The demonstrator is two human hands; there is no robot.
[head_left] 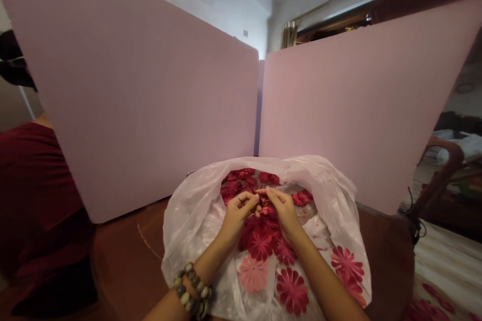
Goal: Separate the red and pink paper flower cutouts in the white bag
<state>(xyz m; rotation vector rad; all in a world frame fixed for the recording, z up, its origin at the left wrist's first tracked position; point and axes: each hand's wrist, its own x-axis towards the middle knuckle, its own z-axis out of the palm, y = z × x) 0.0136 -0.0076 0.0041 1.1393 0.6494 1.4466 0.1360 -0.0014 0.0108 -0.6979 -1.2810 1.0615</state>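
Observation:
My left hand (pixel 240 212) and my right hand (pixel 285 214) meet over the open mouth of a white plastic bag (pixel 190 215). The fingers of both are pinched together, tip to tip; whatever they hold is too small and too dark to make out. Below them lies a heap of red flower-shaped cutouts (pixel 260 243). Nearer to me are a pale pink flower cutout (pixel 253 273) and a crimson flower cutout (pixel 292 292), both flat on the plastic. More red flowers (pixel 241 179) sit deeper inside the bag. A beaded bracelet (pixel 192 288) is around my left wrist.
The bag rests on a brown wooden table (pixel 124 260). Two tall pink panels (pixel 158 95) stand behind it. At the far left sits a person in a dark red top (pixel 33 175). Red petals (pixel 433 306) lie on the floor at right, below a wooden chair arm (pixel 450 155).

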